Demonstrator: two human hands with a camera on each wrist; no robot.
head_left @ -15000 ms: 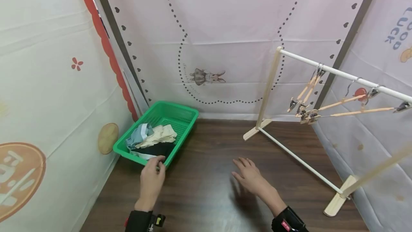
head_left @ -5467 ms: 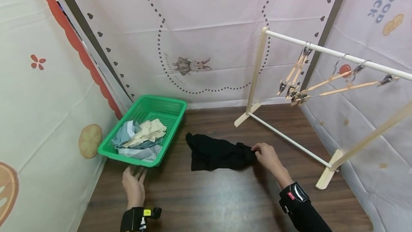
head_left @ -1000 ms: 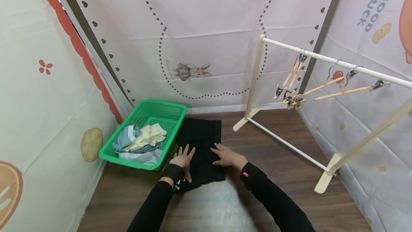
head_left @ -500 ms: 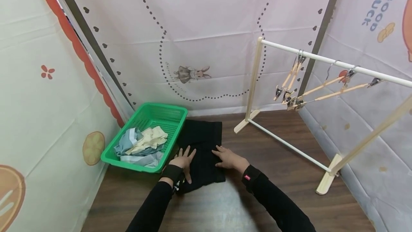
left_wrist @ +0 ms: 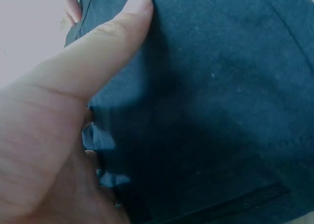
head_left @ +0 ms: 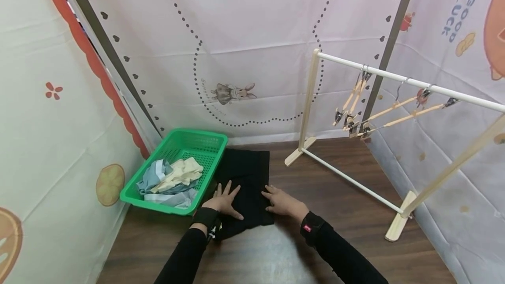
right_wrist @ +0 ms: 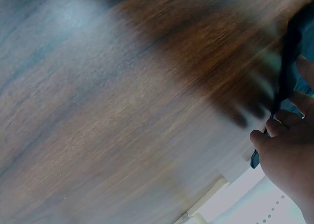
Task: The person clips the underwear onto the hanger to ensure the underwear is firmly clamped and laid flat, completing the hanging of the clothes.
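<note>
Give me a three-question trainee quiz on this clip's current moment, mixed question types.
1. True or false: both hands rest flat on the black garment.
2. Multiple choice: the green basket lies (A) left of the garment, (B) right of it, (C) on the rack.
3. Fill in: the hangers on the rack carry ____ clothes.

Key:
1. True; the left hand and right hand lie with fingers straight on the cloth.
2. A.
3. No.
</note>
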